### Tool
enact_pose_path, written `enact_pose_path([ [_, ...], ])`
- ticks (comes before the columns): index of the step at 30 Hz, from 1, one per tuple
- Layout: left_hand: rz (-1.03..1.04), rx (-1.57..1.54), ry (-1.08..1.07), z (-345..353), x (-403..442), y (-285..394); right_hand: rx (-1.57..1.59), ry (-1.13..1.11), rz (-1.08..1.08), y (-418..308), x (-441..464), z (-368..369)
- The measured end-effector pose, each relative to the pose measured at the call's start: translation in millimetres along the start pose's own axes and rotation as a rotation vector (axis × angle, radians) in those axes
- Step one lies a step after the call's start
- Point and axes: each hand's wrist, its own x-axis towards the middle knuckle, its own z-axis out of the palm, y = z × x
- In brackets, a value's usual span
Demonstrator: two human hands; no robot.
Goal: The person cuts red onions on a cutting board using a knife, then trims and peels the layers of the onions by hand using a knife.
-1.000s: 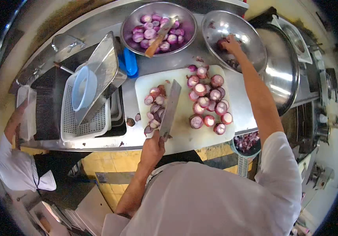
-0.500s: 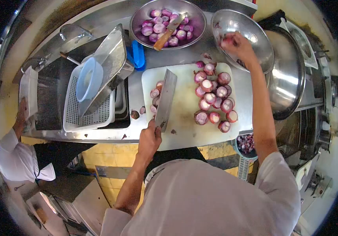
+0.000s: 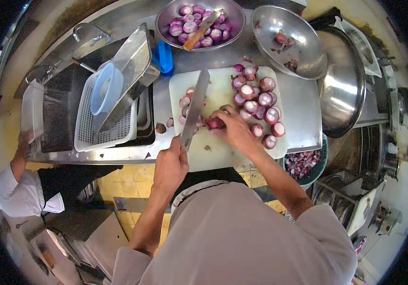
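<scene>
My left hand (image 3: 171,164) grips the handle of a cleaver (image 3: 196,107), its wide blade standing over the left part of the white cutting board (image 3: 227,154). Pinched in the fingers of my right hand (image 3: 236,126) is a red onion (image 3: 215,123), close beside the blade. Several trimmed red onions (image 3: 265,99) are grouped on the board's right side. Cut onion ends (image 3: 184,101) lie left of the cleaver, partly hidden by it. Beyond the board, a metal bowl (image 3: 325,66) holds a few onion pieces and skins (image 3: 282,39).
Another metal bowl (image 3: 162,34) holds peeled onions, a wooden-handled knife (image 3: 199,34) resting on top. At left, a white basket (image 3: 83,121) and a metal pan (image 3: 130,66) sit over the sink. A tub of onion scraps (image 3: 322,164) stands below the counter. A person (image 3: 21,192) works far left.
My right hand has come from the metal bowl down to the board and now holds an onion by the cleaver. Onion pieces now show in that bowl.
</scene>
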Motion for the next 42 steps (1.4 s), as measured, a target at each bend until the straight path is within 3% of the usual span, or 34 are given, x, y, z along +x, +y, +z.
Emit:
enact_pose_path([
  [4, 0.052, 0.007, -0.102, -10, -20, -1, -0.004, 0.017, 0.041, -13, -4, -4],
  [12, -0.057, 0.065, -0.292, -3, -38, 10, -0.086, -0.002, 0.046, -11, -4, 8],
  [17, 0.061, 0.03, -0.139, 85, 14, -23, -0.03, -0.025, 0.028, -17, -7, 2],
  [20, 0.17, 0.008, -0.012, 81, 33, -21, 0.014, 0.024, -0.014, -8, -12, 3],
  [26, 0.096, 0.044, -0.053, 67, 20, -51, -0.194, 0.027, 0.036, -5, 0, -6],
  [28, -0.051, -0.02, -0.116, 61, 16, -56, 0.098, 0.049, 0.071, -5, 6, -18],
  [32, 0.01, -0.045, -0.05, 65, 14, -61, 0.331, 0.185, -0.131, 9, 15, -2],
  [33, -0.006, -0.018, -0.061, 65, 13, -60, 0.33, 0.185, -0.134, 13, 13, 3],
  [35, -0.019, 0.009, -0.064, 63, 18, -58, -0.006, 0.105, -0.135, 22, 11, 8],
  [38, 0.041, -0.004, -0.056, 54, 11, -52, 0.169, 0.008, -0.017, 8, 7, -5],
  [42, 0.024, -0.022, -0.064, 28, 1, -26, 0.072, 0.034, -0.001, 3, 1, -5],
])
